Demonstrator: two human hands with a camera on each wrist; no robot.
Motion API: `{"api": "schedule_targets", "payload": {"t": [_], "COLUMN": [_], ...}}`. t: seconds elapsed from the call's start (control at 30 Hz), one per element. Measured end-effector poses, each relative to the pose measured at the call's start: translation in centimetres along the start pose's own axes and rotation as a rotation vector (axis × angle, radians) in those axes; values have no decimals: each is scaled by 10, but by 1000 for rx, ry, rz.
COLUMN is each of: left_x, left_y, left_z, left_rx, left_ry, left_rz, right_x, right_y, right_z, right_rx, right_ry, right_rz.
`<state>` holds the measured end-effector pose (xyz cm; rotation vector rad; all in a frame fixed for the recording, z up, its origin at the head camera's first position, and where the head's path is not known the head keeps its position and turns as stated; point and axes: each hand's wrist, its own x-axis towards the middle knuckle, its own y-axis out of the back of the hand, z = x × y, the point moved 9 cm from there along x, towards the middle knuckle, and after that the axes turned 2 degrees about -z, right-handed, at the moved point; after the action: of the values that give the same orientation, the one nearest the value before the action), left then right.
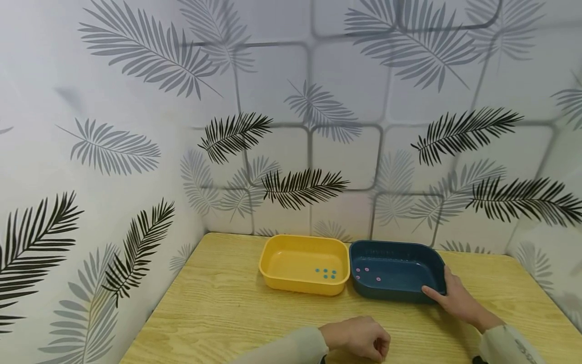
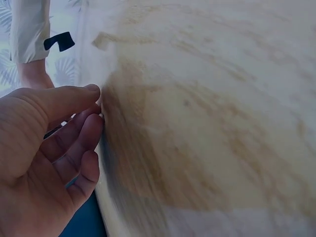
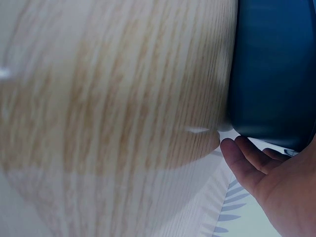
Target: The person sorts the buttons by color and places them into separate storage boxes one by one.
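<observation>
At its near right corner, a dark blue tray (image 1: pixel 395 294) is gripped by my right hand (image 1: pixel 456 298), thumb at the front rim and fingers along the right end. In the right wrist view, the fingers (image 3: pixel 242 165) lie by the tray's (image 3: pixel 274 64) end wall. Several small pink rings (image 1: pixel 367 269) lie at the left of its floor. My left hand (image 1: pixel 359 337) is near the table front, loosely curled. In the left wrist view, that hand (image 2: pixel 54 138) has thumb and fingertips close together and nothing visible between them.
A yellow tray (image 1: pixel 300 287) stands against the blue tray's left side, with several small blue rings (image 1: pixel 325 270) on its floor. Both are towards the back of the wood-grain table (image 1: pixel 218 303). A leaf-patterned wall (image 1: pixel 282 151) rises behind and to the left.
</observation>
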<state>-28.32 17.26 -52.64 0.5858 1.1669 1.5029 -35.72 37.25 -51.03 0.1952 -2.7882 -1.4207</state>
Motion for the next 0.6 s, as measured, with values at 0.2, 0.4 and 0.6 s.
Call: {"api": "schedule_targets", "payload": {"t": [0.2, 0.4, 0.6], "left_x": [-4, -5, -6], "left_y": [11, 23, 39], "left_z": [-3, -5, -6], "left_rx": [-19, -52, -74], "left_ry": [33, 50, 32], "left_rz": [51, 86, 156], "right_x": [2, 3, 3], "right_y": [0, -1, -1], "right_z": [3, 6, 4], "right_rx": [-7, -5, -5], "right_ry": [-6, -9, -9], "right_rz": [-3, -8, -9]}}
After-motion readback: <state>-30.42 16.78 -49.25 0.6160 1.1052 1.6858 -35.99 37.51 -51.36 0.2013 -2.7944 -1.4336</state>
